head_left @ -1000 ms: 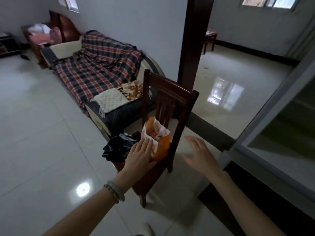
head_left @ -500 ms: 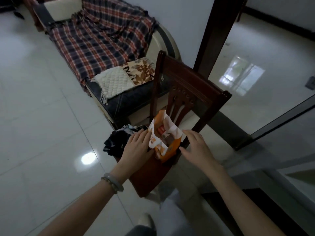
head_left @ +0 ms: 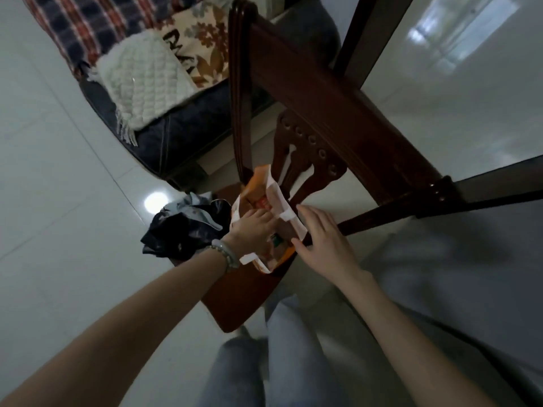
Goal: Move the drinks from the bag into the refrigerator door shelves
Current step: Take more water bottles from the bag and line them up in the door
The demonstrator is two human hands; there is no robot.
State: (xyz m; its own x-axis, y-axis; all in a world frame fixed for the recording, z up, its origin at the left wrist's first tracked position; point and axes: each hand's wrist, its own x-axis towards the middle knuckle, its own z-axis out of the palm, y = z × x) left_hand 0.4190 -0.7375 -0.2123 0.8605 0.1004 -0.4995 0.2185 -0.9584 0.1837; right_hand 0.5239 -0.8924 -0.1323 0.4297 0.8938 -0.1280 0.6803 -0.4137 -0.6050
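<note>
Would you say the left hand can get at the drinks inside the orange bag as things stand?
Probably yes: the left hand is already inside the orange bag's open mouth, with the right hand at its far edge.

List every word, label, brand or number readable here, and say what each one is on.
Nothing reads clearly.
Orange and white bag on the chair seat: a red label patch inside the mouth, too blurred to read.
Patterned cushion: bold dark strokes that might be letters, cut off and illegible.
</note>
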